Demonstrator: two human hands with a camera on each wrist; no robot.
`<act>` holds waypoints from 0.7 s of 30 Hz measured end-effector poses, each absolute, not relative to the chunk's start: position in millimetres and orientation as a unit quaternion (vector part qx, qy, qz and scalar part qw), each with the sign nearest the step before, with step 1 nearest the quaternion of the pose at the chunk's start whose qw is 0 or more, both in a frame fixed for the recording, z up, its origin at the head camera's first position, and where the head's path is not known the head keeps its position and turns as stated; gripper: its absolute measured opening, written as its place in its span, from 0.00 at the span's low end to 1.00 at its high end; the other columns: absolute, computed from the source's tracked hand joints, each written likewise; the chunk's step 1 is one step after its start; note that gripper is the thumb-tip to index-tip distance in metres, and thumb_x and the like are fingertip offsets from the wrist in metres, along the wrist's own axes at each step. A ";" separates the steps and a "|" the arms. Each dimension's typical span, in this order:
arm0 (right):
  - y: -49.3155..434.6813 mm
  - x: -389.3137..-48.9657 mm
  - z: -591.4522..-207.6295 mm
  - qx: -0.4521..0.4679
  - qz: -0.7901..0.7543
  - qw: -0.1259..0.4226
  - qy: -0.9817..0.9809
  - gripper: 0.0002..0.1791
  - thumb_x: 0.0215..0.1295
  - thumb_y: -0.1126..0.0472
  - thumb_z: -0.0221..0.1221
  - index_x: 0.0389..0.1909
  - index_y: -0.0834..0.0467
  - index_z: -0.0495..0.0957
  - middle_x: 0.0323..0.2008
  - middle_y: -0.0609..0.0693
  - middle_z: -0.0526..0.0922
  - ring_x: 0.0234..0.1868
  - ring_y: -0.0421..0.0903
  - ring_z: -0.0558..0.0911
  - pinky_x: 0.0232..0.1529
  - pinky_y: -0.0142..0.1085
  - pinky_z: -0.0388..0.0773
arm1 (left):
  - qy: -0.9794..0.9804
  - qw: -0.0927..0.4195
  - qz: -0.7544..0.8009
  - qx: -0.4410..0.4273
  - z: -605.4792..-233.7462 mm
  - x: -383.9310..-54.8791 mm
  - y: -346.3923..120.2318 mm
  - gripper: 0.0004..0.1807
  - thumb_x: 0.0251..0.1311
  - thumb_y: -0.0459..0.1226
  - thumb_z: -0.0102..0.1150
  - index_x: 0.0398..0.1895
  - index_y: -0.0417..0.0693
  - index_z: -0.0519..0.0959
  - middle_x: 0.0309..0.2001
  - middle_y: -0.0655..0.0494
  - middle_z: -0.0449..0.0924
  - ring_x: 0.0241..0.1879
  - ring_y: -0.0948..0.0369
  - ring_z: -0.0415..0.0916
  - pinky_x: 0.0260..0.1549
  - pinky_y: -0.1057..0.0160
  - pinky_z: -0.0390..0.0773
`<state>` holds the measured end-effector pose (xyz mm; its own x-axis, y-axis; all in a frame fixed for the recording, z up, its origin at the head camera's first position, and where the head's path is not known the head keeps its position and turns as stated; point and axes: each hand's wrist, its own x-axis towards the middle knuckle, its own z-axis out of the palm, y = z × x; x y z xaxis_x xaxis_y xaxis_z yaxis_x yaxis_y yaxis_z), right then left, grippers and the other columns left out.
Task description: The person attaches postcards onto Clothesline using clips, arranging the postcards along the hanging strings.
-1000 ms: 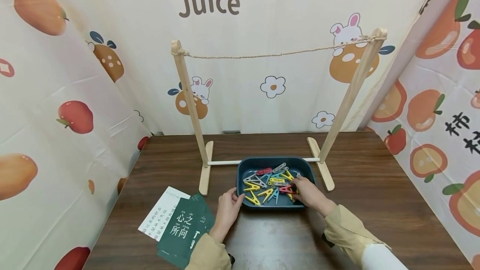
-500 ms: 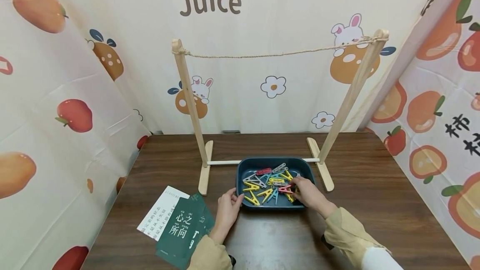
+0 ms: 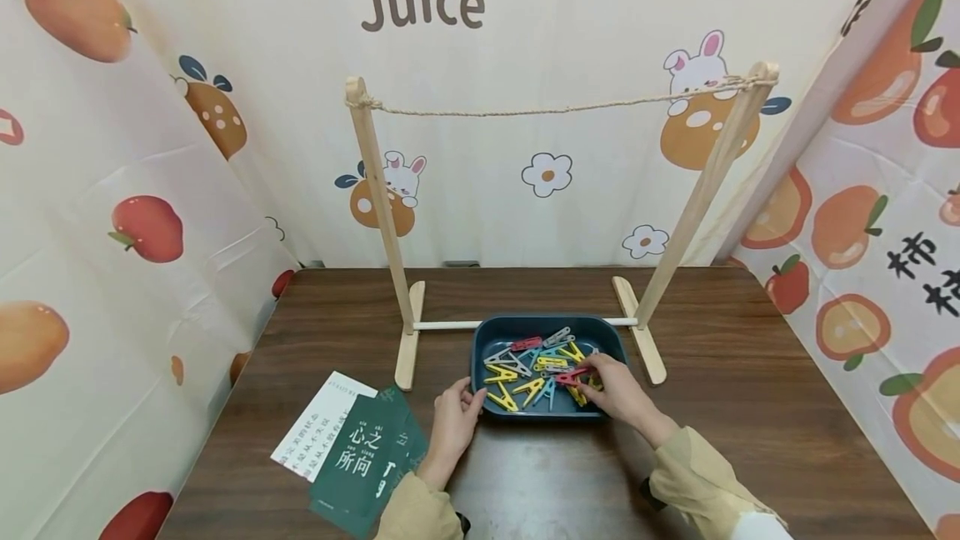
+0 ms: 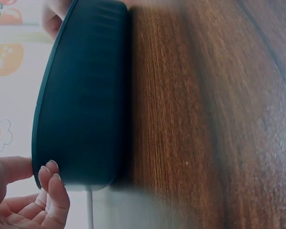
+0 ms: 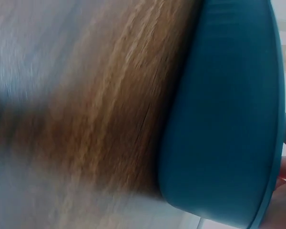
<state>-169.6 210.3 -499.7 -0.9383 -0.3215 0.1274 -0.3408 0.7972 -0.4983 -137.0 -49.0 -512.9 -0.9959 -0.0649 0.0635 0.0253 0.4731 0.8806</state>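
Note:
A dark blue-green plastic tray (image 3: 540,417) holding several clothespins in red, yellow, blue and grey sits on the table, shown in the head view. My left hand (image 3: 453,423) grips its left front corner. In the left wrist view, thumb and fingertips pinch the tray's rim (image 4: 36,129) from both sides. Reaching over the tray's right side, my right hand (image 3: 624,394) pinches a red clothespin (image 3: 572,376) among the others. In the right wrist view, the tray's outer wall (image 5: 224,109) hides most of that hand and the clothespin.
A wooden stand (image 3: 687,215) with a rope (image 3: 510,113) tied between two posts rises behind the tray. Green cards (image 3: 360,457) and a white printed card (image 3: 318,423) lie left on the brown table (image 3: 750,398). Printed curtains surround the table.
My right hand has shifted the red clothespin slightly within the tray, turning it between the fingers. The left hand stays on the tray's corner.

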 end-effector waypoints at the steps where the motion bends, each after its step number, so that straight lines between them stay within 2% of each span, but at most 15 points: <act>1: 210.3 -168.2 -499.8 0.171 0.274 0.023 -0.946 0.13 0.48 0.65 0.65 0.36 0.64 0.76 0.32 0.53 0.75 0.31 0.47 0.75 0.29 0.37 0.72 | -0.859 0.047 -0.510 0.012 -513.2 -137.2 -49.0 0.17 0.56 0.33 0.56 0.44 0.26 0.73 0.17 0.58 0.69 0.15 0.67 0.68 0.15 0.71 0.69; 7: 208.6 -157.7 -501.0 0.132 0.312 0.039 -0.940 0.14 0.47 0.64 0.66 0.34 0.63 0.75 0.29 0.53 0.75 0.29 0.45 0.75 0.28 0.33 0.73 | -0.859 0.066 -0.508 0.019 -515.1 -135.3 -50.4 0.14 0.54 0.33 0.58 0.40 0.30 0.75 0.21 0.56 0.71 0.18 0.68 0.67 0.18 0.71 0.69; 13: 202.9 -147.9 -501.9 0.105 0.341 0.060 -0.932 0.13 0.45 0.64 0.67 0.32 0.62 0.76 0.29 0.52 0.74 0.27 0.46 0.74 0.28 0.38 0.74 | -0.861 0.104 -0.497 0.031 -516.4 -129.9 -56.8 0.11 0.52 0.34 0.61 0.35 0.34 0.77 0.25 0.55 0.73 0.22 0.66 0.70 0.21 0.71 0.72; 21: 197.6 -139.9 -497.7 0.073 0.374 0.067 -0.922 0.15 0.45 0.63 0.67 0.34 0.62 0.77 0.30 0.53 0.75 0.26 0.44 0.73 0.27 0.35 0.73 | -0.867 0.154 -0.472 0.044 -516.6 -123.0 -74.2 0.08 0.49 0.31 0.62 0.32 0.35 0.77 0.25 0.54 0.74 0.23 0.63 0.72 0.22 0.69 0.73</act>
<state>-139.9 197.6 -497.7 -0.9805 -0.0843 0.1773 -0.1840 0.7089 -0.6809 -123.0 -74.2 -516.6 -0.9485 -0.2215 0.2266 0.0699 0.5512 0.8314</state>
